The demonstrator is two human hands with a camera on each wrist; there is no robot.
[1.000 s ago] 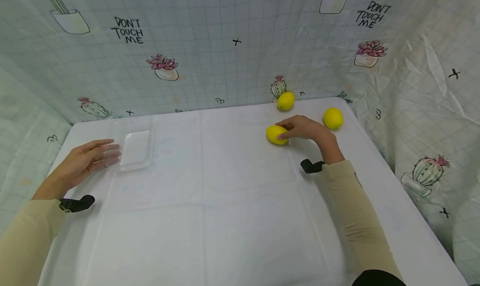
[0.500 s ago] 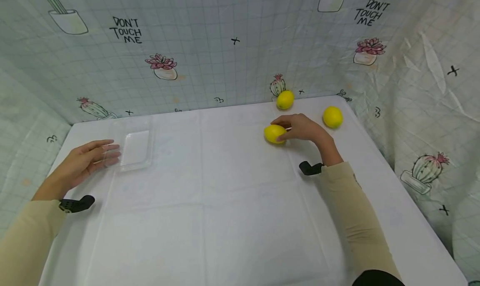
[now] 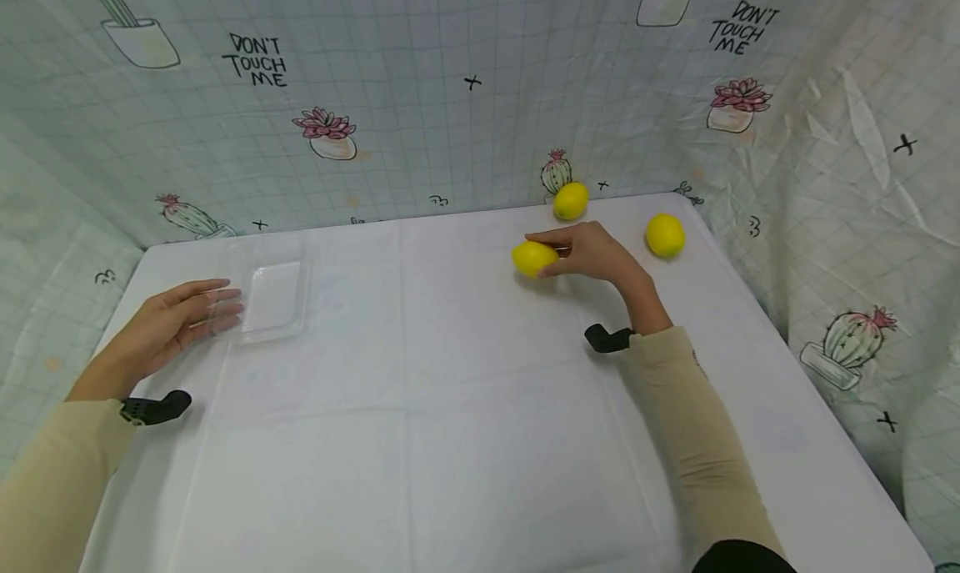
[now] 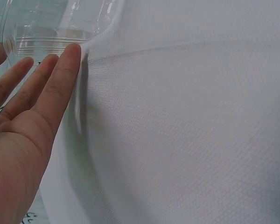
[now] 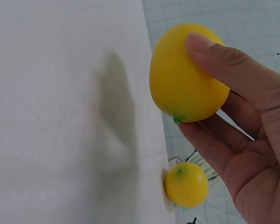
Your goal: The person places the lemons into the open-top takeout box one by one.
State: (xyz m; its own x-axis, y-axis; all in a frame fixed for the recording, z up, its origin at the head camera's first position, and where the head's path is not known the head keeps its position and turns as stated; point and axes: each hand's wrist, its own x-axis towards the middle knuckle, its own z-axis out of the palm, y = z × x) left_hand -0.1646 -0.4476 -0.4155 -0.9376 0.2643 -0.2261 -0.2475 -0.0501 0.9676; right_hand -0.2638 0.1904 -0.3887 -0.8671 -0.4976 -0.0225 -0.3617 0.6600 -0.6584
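My right hand [image 3: 592,252] pinches a yellow lemon [image 3: 531,258] between thumb and fingers. In the right wrist view the thumb lies across the lemon [image 5: 184,79], whose green stem end points down, and its shadow falls on the cloth apart from it. On the left, my left hand [image 3: 176,323] has its fingers extended at the near side of a clear plastic container [image 3: 273,296]. Seen from the left wrist, the fingertips lie right at the wall of the container [image 4: 51,44].
Two more lemons stay on the table, one at the back edge [image 3: 571,201] and another by the right corner [image 3: 665,236]. A white cloth [image 3: 420,439] covers the table. Patterned curtains [image 3: 420,131] hang behind it and at both sides.
My right hand has carried the lemon a little leftward and up off the cloth. The left hand and the container hold their place.
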